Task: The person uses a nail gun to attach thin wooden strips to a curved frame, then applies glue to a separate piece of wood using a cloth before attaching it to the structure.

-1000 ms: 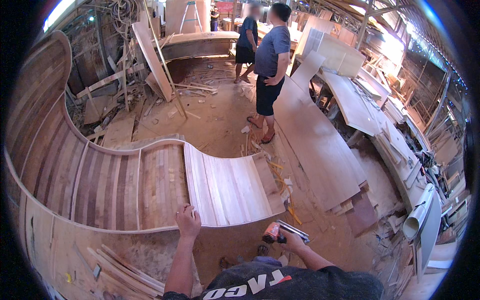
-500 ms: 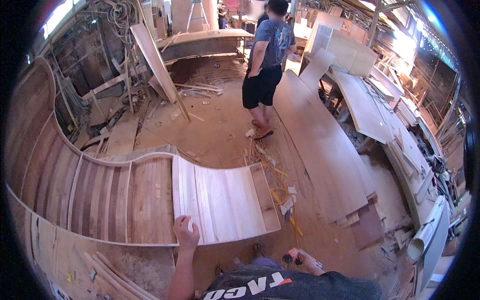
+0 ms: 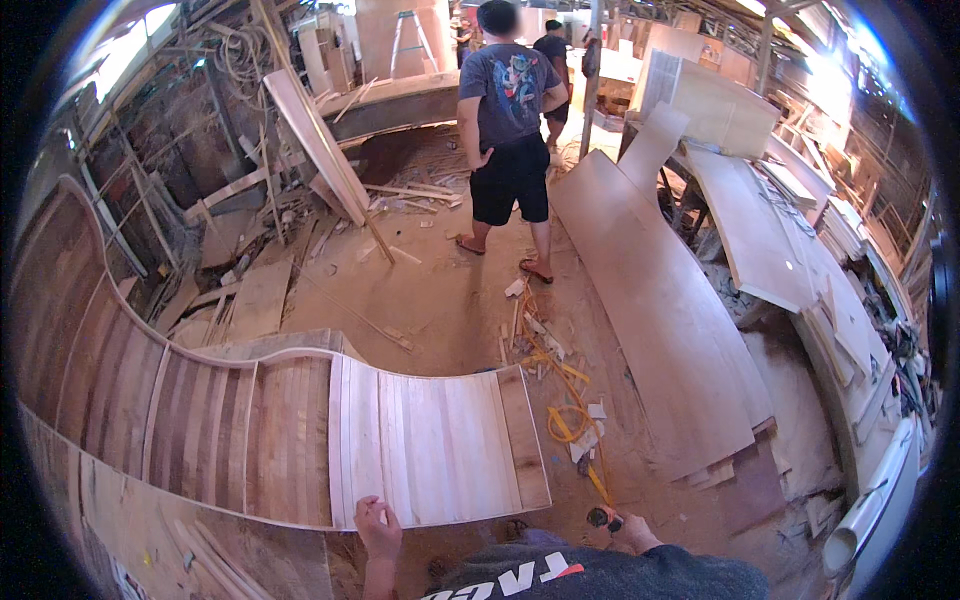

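Observation:
A long curved wooden structure point(image 3: 205, 425), faced with narrow strips, sweeps from the far left to in front of me. Its near section point(image 3: 425, 440) has pale strips and ends in a darker board point(image 3: 530, 440). My left hand point(image 3: 378, 528) is at the near edge of this section, its fingers slightly bent and apart, with nothing visible in them. My right hand point(image 3: 635, 533) is closed around a small orange-and-black hand tool point(image 3: 605, 518), held low to the right of the structure. A yellow hose point(image 3: 600, 485) runs up to the tool, whose exact kind is hard to make out.
Beyond the structure a person point(image 3: 510, 130) stands with their back to me; another person point(image 3: 553, 75) is farther off. Large plywood sheets point(image 3: 670, 330) lie to the right, beside a white rolled tube point(image 3: 870, 500). The yellow hose and scraps point(image 3: 560, 380) litter the sandy floor.
My view has shifted, so the structure sits lower in the picture. My left hand stays by its near edge, and the tool remains in my right. The standing person has stepped left and turned.

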Action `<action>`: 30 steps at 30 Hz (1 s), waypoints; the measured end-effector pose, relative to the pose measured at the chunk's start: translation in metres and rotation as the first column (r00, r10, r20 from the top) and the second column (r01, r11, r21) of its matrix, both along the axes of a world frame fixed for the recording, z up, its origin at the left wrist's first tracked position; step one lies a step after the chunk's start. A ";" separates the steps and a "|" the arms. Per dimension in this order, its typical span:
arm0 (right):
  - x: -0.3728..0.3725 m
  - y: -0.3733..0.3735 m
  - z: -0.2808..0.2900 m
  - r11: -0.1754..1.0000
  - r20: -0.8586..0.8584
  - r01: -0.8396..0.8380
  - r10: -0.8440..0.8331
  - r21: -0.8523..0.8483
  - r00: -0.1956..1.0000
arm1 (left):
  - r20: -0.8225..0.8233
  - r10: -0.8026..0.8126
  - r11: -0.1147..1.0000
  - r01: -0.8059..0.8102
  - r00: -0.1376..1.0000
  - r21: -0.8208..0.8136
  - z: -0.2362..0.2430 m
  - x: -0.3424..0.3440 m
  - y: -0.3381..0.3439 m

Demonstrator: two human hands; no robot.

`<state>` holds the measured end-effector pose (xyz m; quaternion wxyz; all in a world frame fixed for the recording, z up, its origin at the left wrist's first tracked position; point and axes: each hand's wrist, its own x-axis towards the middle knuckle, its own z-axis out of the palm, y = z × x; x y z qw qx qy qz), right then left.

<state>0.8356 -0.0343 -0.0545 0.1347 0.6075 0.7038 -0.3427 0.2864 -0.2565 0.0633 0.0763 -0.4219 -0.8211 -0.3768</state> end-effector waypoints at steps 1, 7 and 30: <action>-0.012 0.015 0.015 1.000 0.005 -0.024 0.024 -0.006 1.000 | 0.005 0.024 1.000 -0.024 1.000 -0.006 0.002 -0.001 -0.003; -0.077 0.109 0.133 0.973 0.120 0.082 -0.109 0.215 0.987 | -0.139 0.305 0.952 -0.304 0.942 0.027 0.015 -0.018 -0.034; -0.665 -0.051 0.313 0.350 -0.205 -0.929 0.907 -0.125 0.369 | 0.119 0.694 0.717 -0.697 0.710 -0.021 0.003 -0.101 -0.157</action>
